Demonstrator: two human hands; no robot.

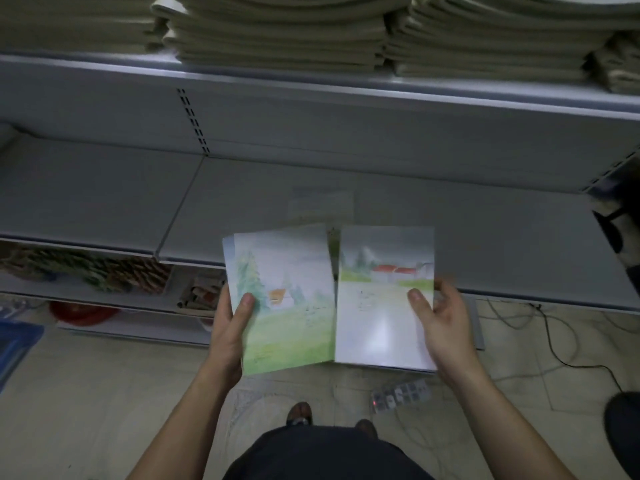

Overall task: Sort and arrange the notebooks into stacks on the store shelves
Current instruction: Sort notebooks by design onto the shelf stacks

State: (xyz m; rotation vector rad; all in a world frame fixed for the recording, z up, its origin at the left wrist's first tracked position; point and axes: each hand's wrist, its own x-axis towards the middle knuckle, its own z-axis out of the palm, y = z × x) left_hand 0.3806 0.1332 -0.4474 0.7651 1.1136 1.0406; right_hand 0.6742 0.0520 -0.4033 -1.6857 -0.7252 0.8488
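Note:
I hold two sets of notebooks side by side in front of the grey shelf (381, 202). My left hand (230, 327) grips a notebook with green trees and a small orange-roofed house (287, 306), thumb on the cover; another cover edge peeks out behind it. My right hand (441, 323) grips a notebook with red-roofed houses (377, 306), thumb on its front, with more notebooks under it. One pale notebook (322, 206) lies flat on the shelf behind them.
The upper shelf carries tall stacks of cream notebooks (277, 32). Lower left shelves hold patterned goods (104, 271). A power strip (401, 394) and cables lie on the tiled floor; a blue crate (14, 344) sits at far left. My shoes show below.

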